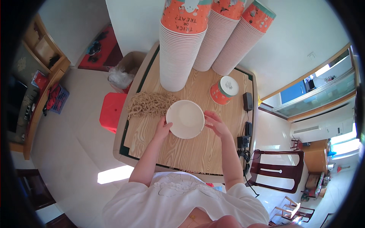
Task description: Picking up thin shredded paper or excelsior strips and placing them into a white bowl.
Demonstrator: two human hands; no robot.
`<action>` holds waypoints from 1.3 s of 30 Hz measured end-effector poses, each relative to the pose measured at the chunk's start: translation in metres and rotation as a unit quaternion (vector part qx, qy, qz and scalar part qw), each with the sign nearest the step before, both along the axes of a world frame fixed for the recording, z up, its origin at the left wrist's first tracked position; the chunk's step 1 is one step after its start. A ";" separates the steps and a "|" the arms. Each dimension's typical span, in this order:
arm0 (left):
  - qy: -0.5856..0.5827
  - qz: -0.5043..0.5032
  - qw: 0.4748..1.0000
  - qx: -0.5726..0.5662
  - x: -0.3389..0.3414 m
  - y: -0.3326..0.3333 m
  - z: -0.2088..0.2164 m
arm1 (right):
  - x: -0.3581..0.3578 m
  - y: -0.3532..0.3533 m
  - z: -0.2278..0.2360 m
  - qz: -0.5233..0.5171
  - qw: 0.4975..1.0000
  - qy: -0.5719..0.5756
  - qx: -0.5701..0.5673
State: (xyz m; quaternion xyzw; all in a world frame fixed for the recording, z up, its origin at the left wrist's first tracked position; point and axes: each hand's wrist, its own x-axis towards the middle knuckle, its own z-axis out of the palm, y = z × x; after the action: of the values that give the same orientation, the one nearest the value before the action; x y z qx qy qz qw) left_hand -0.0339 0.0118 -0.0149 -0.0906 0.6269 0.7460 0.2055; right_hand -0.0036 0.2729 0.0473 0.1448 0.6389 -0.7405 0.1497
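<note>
A round paper bowl (186,117) with a plain white inside faces up over the wood-grain table. My left hand (163,128) grips its left side, the thumb over the rim. At the opposite side my right hand (216,124) has its fingers spread against or very close to the wall; contact is hard to make out. Beside my left hand lies a heap of tan shredded paper (150,105), partly behind the bowl. An orange and green paper bowl (223,91) rests beyond my right hand, its white base showing.
Tall stacks of nested paper bowls (180,57) stand at the table's far side. Black power adapters (248,102) and cables line the right edge. A red stool (110,111) and a cardboard box (134,60) are on the left; a dark wooden chair (279,170) is on the right.
</note>
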 end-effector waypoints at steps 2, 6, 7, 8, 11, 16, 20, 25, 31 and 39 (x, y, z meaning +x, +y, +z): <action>-0.009 -0.002 1.000 0.027 0.001 0.002 -0.001 | -0.003 0.009 0.003 -0.018 1.000 -0.019 -0.017; 0.006 -0.032 0.998 0.045 0.001 0.010 -0.012 | -0.012 0.022 -0.002 -0.011 0.996 -0.085 -0.014; 0.010 -0.039 0.999 0.036 0.001 0.012 -0.014 | -0.013 0.024 -0.002 -0.004 0.993 -0.109 -0.039; 0.012 -0.037 0.999 0.037 -0.001 0.013 -0.022 | -0.015 0.026 -0.002 -0.002 0.993 -0.108 -0.038; 0.099 -0.027 0.993 0.049 -0.005 0.016 -0.037 | -0.013 0.033 -0.004 0.027 0.994 -0.077 -0.074; 0.098 0.157 0.981 -0.051 0.004 0.048 0.020 | -0.011 0.036 -0.003 -0.041 0.999 -0.030 -0.019; 0.052 0.083 0.989 0.113 0.006 0.091 0.012 | -0.008 0.041 -0.015 -0.061 0.992 0.064 0.088; -0.070 0.041 0.986 0.147 -0.001 0.129 0.021 | 0.005 0.017 0.064 -0.072 0.844 0.238 0.476; -0.215 -0.020 0.952 0.216 -0.042 0.217 0.055 | -0.008 0.058 0.103 -0.127 0.730 0.314 0.594; -0.301 0.074 0.897 0.314 -0.081 0.312 0.009 | -0.054 0.104 0.095 -0.062 0.689 0.305 0.654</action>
State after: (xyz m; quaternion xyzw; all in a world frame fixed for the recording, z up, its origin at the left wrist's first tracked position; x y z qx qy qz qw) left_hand -0.1152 0.3235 -0.0055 -0.2879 0.2595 0.8545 0.3459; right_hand -0.0580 0.3766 0.1421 0.0111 0.9616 -0.1456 -0.2325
